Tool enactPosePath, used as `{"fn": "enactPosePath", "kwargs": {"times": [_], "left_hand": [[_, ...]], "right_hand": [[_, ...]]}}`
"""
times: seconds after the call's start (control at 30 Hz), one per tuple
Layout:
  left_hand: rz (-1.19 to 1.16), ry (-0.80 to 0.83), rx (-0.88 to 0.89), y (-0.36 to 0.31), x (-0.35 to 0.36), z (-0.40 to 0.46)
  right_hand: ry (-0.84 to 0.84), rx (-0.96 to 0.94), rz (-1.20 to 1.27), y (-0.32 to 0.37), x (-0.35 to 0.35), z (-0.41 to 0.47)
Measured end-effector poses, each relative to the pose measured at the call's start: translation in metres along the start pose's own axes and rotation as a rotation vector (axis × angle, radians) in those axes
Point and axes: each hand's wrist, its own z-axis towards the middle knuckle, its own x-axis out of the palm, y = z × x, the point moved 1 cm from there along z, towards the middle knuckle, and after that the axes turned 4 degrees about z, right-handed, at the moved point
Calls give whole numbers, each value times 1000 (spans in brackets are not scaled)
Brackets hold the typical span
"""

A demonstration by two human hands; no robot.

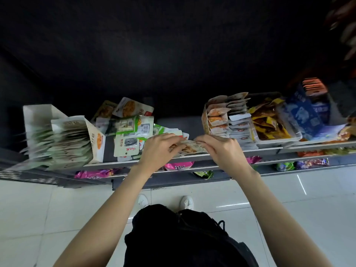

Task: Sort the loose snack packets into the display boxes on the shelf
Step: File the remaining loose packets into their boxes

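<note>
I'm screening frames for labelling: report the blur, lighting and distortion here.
Head view: wide-angle bending curves the grey metal shelf edge; the white cardboard display box of packets at far left and the orange packets at upper right are smeared; the upper half is near black; the glossy white floor tiles show glare streaks.

Left arm: bare forearm reaching up and forward from the lower left, wrist straight.
Left hand (160,147): palm down, fingers curled, fingertips pinching the left end of a small pale snack packet with an orange-brown food picture (190,148).
Right arm: bare forearm rising from the lower right, wrist bent inward.
Right hand (221,149): palm down, fingers curled, gripping the packet's right end.
Hands together: close, nearly touching above the packet.
</note>
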Motion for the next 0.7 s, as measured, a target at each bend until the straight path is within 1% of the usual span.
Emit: {"fn": "enactPosePath", "kwargs": {"times": [0.07,0.17,0.23,0.3,0.33,0.37,0.47,0.5,0.53,0.6,0.7], "left_hand": [[24,-119,-101,6,-15,-11],[87,-319,-344,35,-54,-38],[164,-411,-480,67,-87,-64],[271,-435,-580,104,-121,-92],[321,-396,-610,124,-136,-104],[362,-311,-622,143,-148,-114],[459,100,-576,189,-166,-130],[471,193,-554,197,-168,-131],[480,242,-539,203,-171,-130],[471,286,-513,213,-173,-125],[490,396,-492,223,-171,-117]], "right_hand": [[-87,33,124,12,1,7],[-219,120,279,39,9,29],[-227,225,404,65,20,49],[-194,301,514,92,34,71],[-187,306,549,105,42,82],[-195,286,560,118,50,93],[-270,186,509,153,78,129],[-309,151,489,164,89,140],[-349,121,473,173,99,151],[-414,73,441,188,115,174],[-447,24,365,200,136,200]]}}
